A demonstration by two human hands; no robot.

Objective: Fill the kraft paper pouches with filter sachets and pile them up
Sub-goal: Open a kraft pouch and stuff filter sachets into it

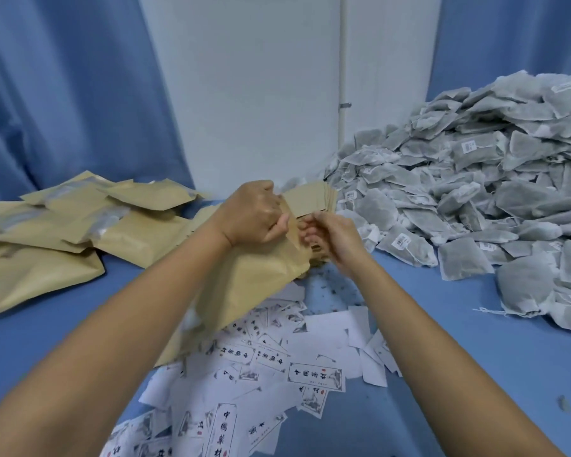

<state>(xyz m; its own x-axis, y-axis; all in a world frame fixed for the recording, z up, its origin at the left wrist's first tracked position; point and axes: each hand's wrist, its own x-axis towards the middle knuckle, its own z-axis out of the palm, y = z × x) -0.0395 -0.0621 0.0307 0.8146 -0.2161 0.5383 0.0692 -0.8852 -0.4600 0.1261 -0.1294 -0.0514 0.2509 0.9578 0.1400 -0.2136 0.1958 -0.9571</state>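
Note:
A kraft paper pouch [257,278] lies tilted in the middle of the blue table, its top end raised between my hands. My left hand [251,212] pinches the pouch's upper edge with curled fingers. My right hand [330,235] is just to the right of it, fingers curled at the pouch's mouth. Behind my hands a stack of flat kraft pouches [314,196] shows. A large heap of grey filter sachets [475,192] fills the right side. Filled kraft pouches [80,222] are piled at the left.
Loose white printed labels [277,367] are scattered on the blue table [475,357] in front of me, under my forearms. Blue curtains [63,87] hang at the back left and right, with a white wall [244,87] between them.

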